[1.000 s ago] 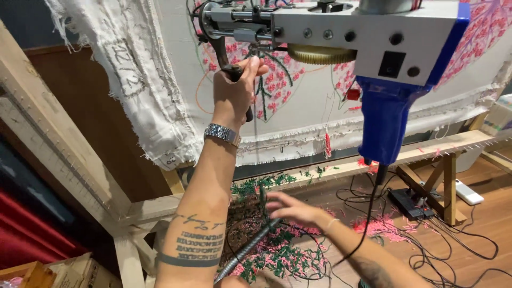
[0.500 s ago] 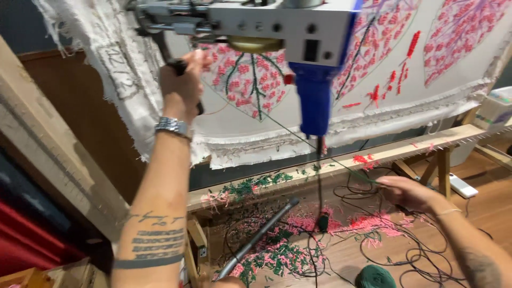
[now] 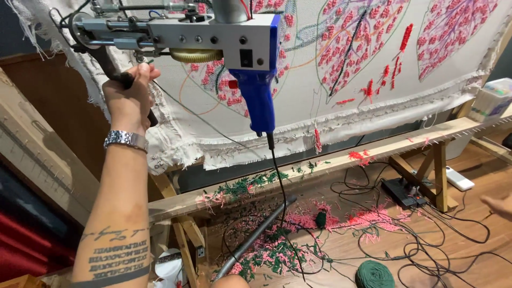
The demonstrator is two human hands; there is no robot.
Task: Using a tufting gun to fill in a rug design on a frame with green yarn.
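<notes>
The stretched backing cloth (image 3: 373,101) is spanning the far frame, and the blue tufting gun (image 3: 234,48) is hanging against it, its front handle clamped in the left hand (image 3: 130,96). The right hand (image 3: 498,205) is barely showing at the right edge, fingers impossible to read. Held one-handed, the gun could sag and snag its trailing cord (image 3: 280,186).

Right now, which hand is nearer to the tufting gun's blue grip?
Left. The left hand grasps the tufting gun's black front handle, beside the blue grip. The right hand is far off at the frame's right edge, low.
</notes>
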